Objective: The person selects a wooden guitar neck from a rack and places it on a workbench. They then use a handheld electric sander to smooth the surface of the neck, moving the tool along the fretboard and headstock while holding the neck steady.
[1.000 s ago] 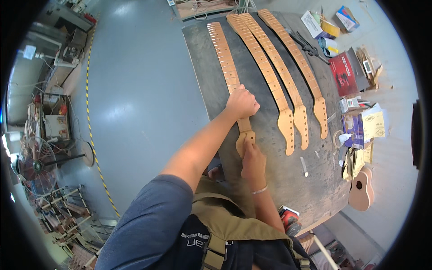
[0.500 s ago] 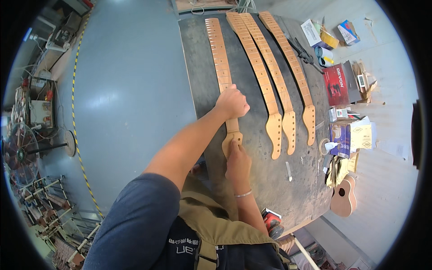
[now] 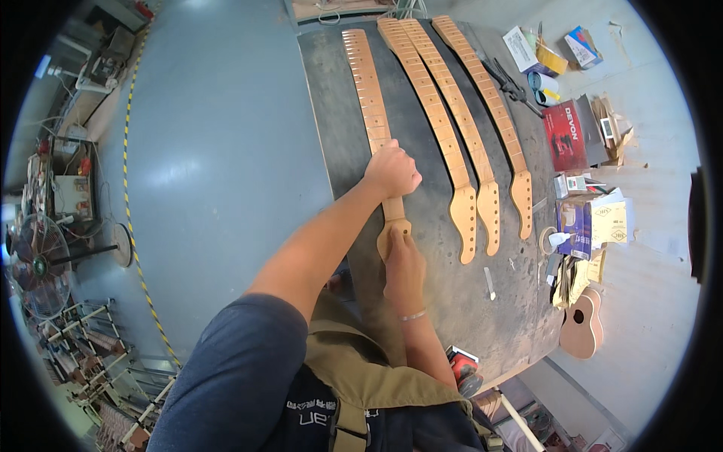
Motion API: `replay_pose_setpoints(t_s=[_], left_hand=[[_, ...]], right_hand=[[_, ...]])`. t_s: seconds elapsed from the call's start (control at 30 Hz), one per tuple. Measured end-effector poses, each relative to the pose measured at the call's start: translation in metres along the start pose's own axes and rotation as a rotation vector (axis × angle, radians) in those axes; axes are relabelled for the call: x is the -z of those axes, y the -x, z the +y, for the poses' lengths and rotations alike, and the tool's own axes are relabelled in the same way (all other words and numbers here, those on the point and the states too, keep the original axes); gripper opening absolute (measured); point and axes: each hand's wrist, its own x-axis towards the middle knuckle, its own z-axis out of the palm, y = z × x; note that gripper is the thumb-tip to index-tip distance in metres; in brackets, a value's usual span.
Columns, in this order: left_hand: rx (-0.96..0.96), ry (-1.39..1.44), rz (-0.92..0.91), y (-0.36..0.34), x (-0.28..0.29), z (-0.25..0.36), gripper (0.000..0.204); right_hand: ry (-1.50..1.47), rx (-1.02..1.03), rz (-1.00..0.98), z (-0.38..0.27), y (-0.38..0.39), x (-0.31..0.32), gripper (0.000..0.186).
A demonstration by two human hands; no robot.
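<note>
A wooden guitar neck (image 3: 360, 75) lies lengthwise near the left edge of the dark workbench (image 3: 324, 90). My left hand (image 3: 393, 167) grips it around the lower fretboard, fingers closed. Below, my right hand (image 3: 405, 271) is closed at the headstock, fingertips on its face; its underside and the headstock's end are hidden. Three similar necks (image 3: 429, 90) (image 3: 488, 208) (image 3: 520, 197) lie side by side to the right, headstocks toward me. A red-and-black power tool (image 3: 464, 368) sits on the bench beside my right forearm.
Along the bench's right side are a red box (image 3: 565, 139), smaller boxes (image 3: 523, 47), papers (image 3: 608, 222), a black clamp-like tool (image 3: 512, 87) and a pale guitar body (image 3: 580, 331). At left are a striped floor line (image 3: 129, 181), a standing fan (image 3: 41, 260) and racks (image 3: 98, 354).
The whole view has shifted, with the scene lying farther left than a second ago. Both my hands remain on the same neck, with little visible movement.
</note>
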Motion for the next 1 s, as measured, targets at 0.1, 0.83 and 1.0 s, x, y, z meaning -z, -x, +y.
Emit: replay_pose_setpoints(t_s=[0.1,0.83,1.0], left_hand=[[0.024,-0.032,-0.095,-0.004,0.007,-0.001,0.041],[0.049,0.023,-0.057,-0.003,0.006,-0.001,0.038],[0.023,0.051,0.006,-0.005,0.008,0.003,0.038]], right_hand=[[-0.026,-0.008,0.012,0.003,0.007,0.0,0.034],[-0.251,-0.104,-0.057,-0.005,-0.007,0.022,0.019],[-0.257,-0.084,-0.016,0.008,-0.009,0.011,0.016]])
